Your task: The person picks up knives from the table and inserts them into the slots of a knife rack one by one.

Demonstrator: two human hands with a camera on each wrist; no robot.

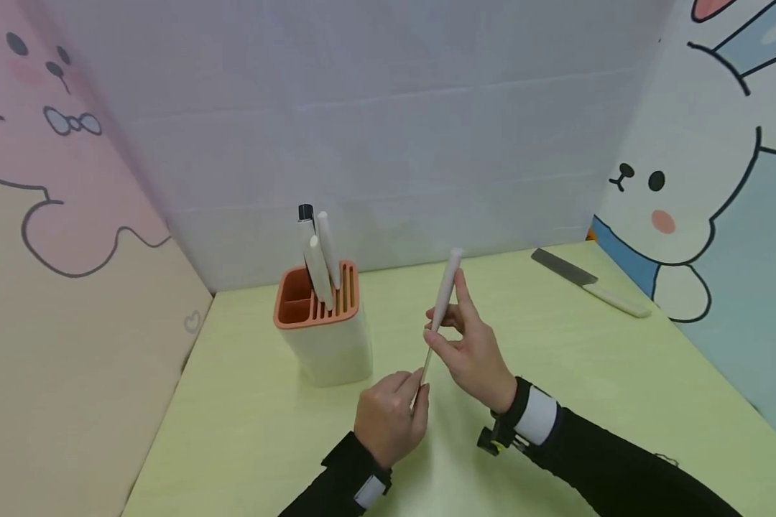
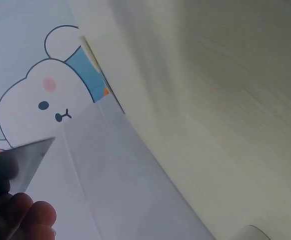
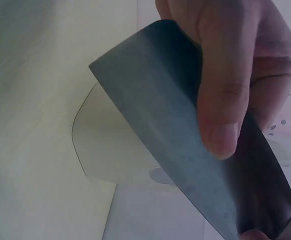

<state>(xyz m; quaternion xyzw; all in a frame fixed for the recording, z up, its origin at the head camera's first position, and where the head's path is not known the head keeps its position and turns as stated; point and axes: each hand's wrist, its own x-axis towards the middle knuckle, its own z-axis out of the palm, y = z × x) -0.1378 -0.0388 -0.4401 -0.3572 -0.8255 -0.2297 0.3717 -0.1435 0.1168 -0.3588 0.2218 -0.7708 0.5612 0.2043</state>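
Both hands hold a kitchen knife (image 3: 155, 110) upright at a tilt above the table, its pale handle (image 1: 446, 287) uppermost. Low on the broad grey blade, the left hand (image 1: 391, 416) pinches the metal between thumb and fingers. The right hand (image 1: 481, 362) grips the knife where handle meets blade, with one finger extended along the handle. In the left wrist view, a corner of the blade (image 2: 33, 155) shows beside fingertips. To the left of the hands stands a white knife block (image 1: 333, 359) with an orange slotted top, holding several pale-handled utensils (image 1: 320, 269).
Another knife (image 1: 614, 299) with a pale handle and dark wide blade lies at the right rear of the pale green table (image 1: 233, 438). A plain pale wall (image 1: 388, 158) closes the back, and cartoon-printed panels (image 1: 679, 215) stand at both sides.
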